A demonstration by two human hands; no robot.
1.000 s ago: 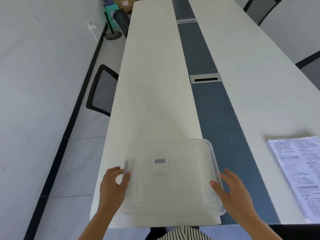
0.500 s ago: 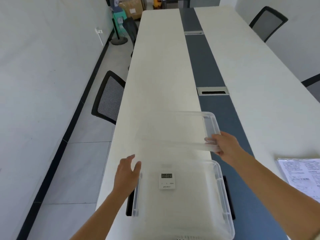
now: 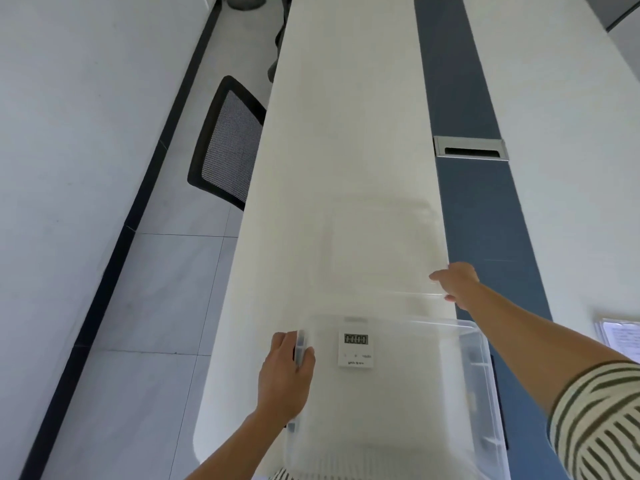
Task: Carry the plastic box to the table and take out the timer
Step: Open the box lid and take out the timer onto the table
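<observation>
Since half a second ago, right hand (image 3: 456, 285) has carried the clear lid (image 3: 381, 251) to twelve o'clock, pinching its edge. Left hand (image 3: 286, 372) clasps the clear plastic box (image 3: 481, 386) wall on the bench (image 3: 339, 133). White square timer (image 3: 355, 348) lies inside; an off-edge lid could slide.

You see one clear plastic box (image 3: 481, 372), one lid (image 3: 381, 251), one timer (image 3: 355, 348), two hands, one mesh chair (image 3: 228, 143), one cable grommet (image 3: 470, 149), and one paper stack (image 3: 620, 336).
</observation>
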